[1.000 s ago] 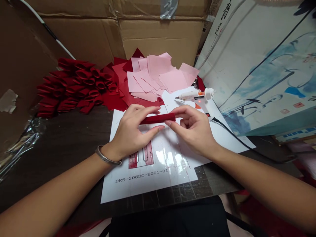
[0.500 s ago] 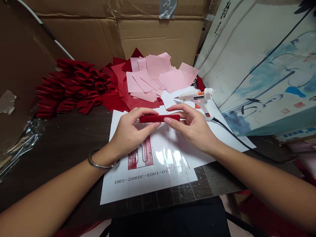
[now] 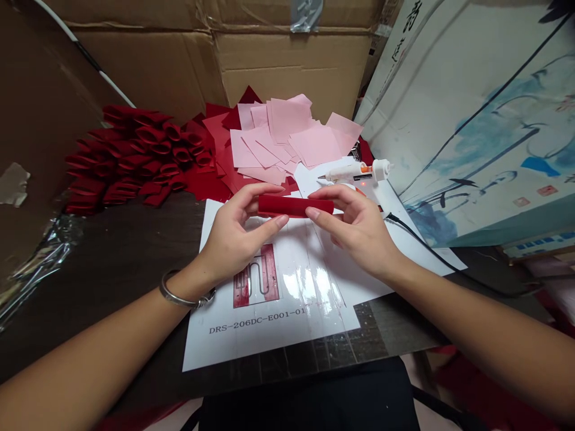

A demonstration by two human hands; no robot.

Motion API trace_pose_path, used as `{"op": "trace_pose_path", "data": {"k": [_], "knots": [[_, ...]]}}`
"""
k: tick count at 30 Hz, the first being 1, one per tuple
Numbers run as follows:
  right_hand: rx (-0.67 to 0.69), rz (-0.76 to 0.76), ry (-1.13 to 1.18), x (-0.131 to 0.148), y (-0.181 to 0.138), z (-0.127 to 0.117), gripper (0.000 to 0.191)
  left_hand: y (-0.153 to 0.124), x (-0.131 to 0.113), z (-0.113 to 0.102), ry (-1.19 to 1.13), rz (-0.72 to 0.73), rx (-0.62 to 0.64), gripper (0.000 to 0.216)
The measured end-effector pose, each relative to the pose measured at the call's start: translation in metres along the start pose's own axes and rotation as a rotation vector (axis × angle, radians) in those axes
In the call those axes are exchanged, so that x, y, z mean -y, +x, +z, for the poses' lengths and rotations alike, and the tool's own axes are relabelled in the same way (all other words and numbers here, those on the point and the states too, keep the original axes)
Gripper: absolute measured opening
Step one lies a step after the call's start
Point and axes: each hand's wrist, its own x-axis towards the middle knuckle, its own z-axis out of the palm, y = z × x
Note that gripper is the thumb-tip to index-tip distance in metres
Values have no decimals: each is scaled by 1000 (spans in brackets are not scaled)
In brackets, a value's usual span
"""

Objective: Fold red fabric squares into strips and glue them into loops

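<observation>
Red velvet strip (image 3: 295, 206) pinched between left hand (image 3: 240, 230), right hand (image 3: 354, 230).

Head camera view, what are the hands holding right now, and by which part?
The left hand and right hand together hold a dark red fabric strip, each pinching one end between thumb and fingers.

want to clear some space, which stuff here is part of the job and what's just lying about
Likely in use: left hand, right hand, red strip, hot glue gun, pink paper squares, rolled red pieces, template sheet.
Lying about: cardboard boxes, painted board.
</observation>
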Motion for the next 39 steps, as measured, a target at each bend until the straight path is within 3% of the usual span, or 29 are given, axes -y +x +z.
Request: {"op": "trace_pose_path", "data": {"k": [15,24,28,32,36,39], "knots": [[-3,98,-22,-1,1,-3,33,1,1,-2,-54,-95,-12,35],[195,34,-29,-2,-1,-6,30,0,-4,-3,-21,-123,45,26],[124,57,43,-2,1,-7,39,-3,-3,-3,-40,-216,195,27],[95,56,109,-3,3,-5,45,-4,-3,-2,-108,-317,262,30],[120,5,70,-2,1,-1,41,-4,-6,-1,-114,-337,233,21],[-24,-93,-194,7,2,-10,36,-2,-6,-2,-102,-356,130,19]]}}
